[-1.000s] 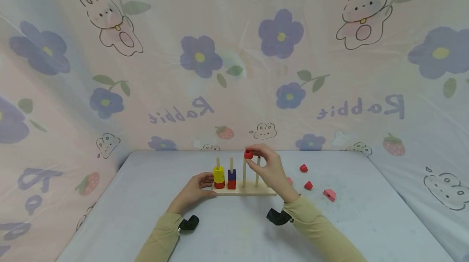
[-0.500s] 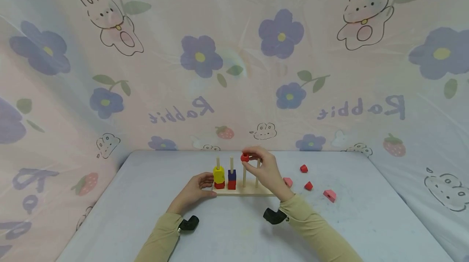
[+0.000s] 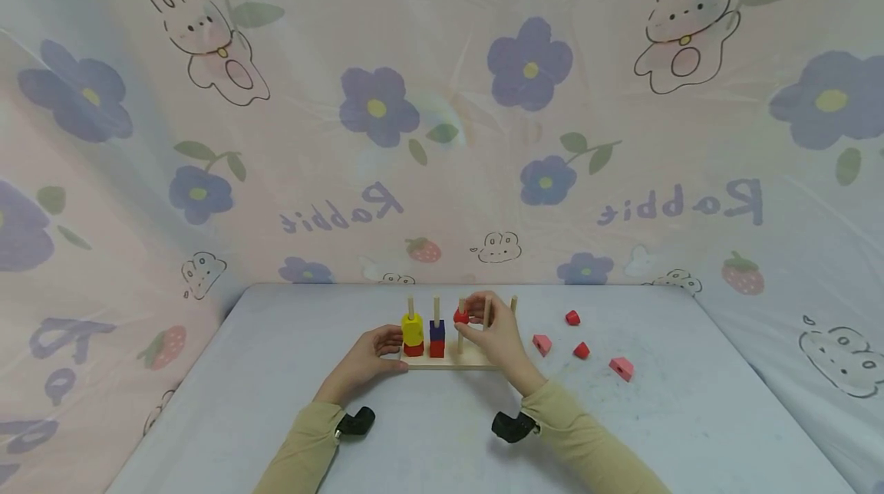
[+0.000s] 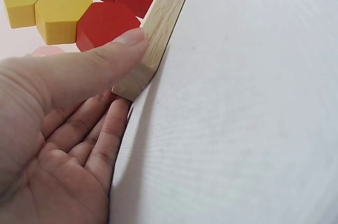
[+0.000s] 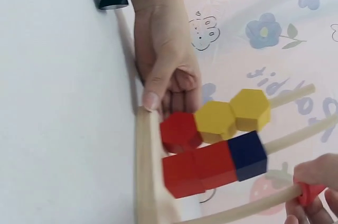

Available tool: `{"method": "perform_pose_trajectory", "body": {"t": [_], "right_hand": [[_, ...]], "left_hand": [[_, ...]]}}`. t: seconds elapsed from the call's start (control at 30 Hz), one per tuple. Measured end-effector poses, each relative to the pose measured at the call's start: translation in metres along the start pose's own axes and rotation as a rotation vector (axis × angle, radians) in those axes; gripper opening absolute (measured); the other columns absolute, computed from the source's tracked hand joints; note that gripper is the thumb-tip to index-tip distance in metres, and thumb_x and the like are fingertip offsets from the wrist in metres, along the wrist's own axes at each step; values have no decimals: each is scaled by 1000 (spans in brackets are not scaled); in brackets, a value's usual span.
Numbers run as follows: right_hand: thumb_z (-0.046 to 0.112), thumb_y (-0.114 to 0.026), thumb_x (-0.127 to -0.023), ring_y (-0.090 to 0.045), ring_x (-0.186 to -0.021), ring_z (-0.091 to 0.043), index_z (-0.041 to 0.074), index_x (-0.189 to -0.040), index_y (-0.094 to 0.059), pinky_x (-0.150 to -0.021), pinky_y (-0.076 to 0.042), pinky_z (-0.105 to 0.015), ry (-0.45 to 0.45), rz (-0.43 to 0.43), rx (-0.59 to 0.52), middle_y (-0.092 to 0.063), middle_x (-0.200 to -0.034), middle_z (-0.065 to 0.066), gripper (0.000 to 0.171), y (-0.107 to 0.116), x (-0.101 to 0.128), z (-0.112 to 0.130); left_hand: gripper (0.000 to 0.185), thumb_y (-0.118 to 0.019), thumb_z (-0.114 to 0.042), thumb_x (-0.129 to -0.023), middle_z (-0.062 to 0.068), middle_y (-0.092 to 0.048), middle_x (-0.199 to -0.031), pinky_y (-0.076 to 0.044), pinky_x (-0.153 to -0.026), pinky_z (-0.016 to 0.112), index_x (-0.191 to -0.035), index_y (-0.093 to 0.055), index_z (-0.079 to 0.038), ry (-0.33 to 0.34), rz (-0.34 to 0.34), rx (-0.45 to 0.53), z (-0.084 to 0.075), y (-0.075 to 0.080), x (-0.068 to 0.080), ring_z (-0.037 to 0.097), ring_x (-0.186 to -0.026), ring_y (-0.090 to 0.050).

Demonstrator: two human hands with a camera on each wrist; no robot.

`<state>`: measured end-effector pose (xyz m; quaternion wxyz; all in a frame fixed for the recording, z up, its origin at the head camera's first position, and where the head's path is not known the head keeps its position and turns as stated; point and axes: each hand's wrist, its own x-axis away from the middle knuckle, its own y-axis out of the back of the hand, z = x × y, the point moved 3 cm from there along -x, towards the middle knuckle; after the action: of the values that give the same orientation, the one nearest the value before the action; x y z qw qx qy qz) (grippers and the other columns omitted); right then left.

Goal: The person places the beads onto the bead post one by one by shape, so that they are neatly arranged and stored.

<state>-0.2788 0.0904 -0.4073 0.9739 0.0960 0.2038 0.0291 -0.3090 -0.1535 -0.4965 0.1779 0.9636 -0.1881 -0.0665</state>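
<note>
A wooden peg stacker (image 3: 449, 363) stands on the white table. Its leftmost peg carries yellow hexagonal blocks (image 3: 412, 330) above a red one (image 4: 108, 26); on the second sit red square blocks (image 5: 198, 172) topped by a dark blue block (image 5: 247, 156). My left hand (image 3: 373, 360) holds the stacker's left end, thumb on the base edge and fingers behind. My right hand (image 3: 499, 334) pinches a small red block (image 3: 461, 317) between thumb and fingers. That block is threaded on the third peg (image 5: 243, 205), partway down; the fingers partly hide its shape.
Right of the stacker lie several loose blocks: a red block (image 3: 572, 317), another red block (image 3: 582, 350), a pink block (image 3: 542, 344) and a second pink block (image 3: 621, 368). A patterned curtain (image 3: 442, 172) hangs behind the table.
My right hand has brought the red block left to the third peg's tip, then down along the peg. The left hand has stayed on the stacker's end.
</note>
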Motion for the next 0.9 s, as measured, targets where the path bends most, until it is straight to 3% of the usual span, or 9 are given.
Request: {"method": "perform_pose_trajectory", "body": {"t": [0.17, 0.3, 0.47, 0.57, 0.9], "right_hand": [[-10, -74, -77, -59, -95, -39, -12, -108, -56, -86, -50, -54, -30, 5, -7, -62, -102, -24, 36, -4, 7, -14], [-13, -73, -74, -60, -92, -38, -12, -104, -57, -85, -50, -53, -47, 1, -19, -63, -97, -23, 35, -7, 12, -25], [-13, -76, -71, -61, -94, -36, -9, -104, -58, -86, -51, -52, -86, -3, -24, -64, -96, -20, 37, -10, 11, -56], [-11, -77, -70, -62, -93, -30, -6, -105, -60, -85, -53, -44, -124, -5, 8, -64, -96, -14, 40, -12, 10, -75], [-19, -72, -69, -61, -92, -26, -5, -109, -57, -82, -54, -37, -155, 41, 38, -64, -96, -12, 45, -13, 11, -82]], "left_hand": [[60, -76, 1, -78, 19, -56, -125, -45, -99, 44, -131, -48, 6, 2, 5, 11, -18, 0, 8, 34, -112, -56], [60, -76, 1, -78, 19, -56, -125, -45, -99, 45, -131, -48, 6, -1, 1, 13, -21, 0, 9, 34, -112, -56], [64, -78, -1, -77, 18, -55, -126, -45, -99, 44, -133, -47, 4, -3, -3, -1, -2, 0, 1, 32, -112, -56], [66, -80, -5, -77, 15, -56, -126, -46, -98, 40, -133, -47, 2, -7, -3, -8, 10, 0, -4, 29, -112, -57], [67, -81, -12, -76, 12, -57, -126, -46, -98, 35, -133, -49, -2, 11, -1, -10, 13, 2, -5, 26, -112, -57]]}}
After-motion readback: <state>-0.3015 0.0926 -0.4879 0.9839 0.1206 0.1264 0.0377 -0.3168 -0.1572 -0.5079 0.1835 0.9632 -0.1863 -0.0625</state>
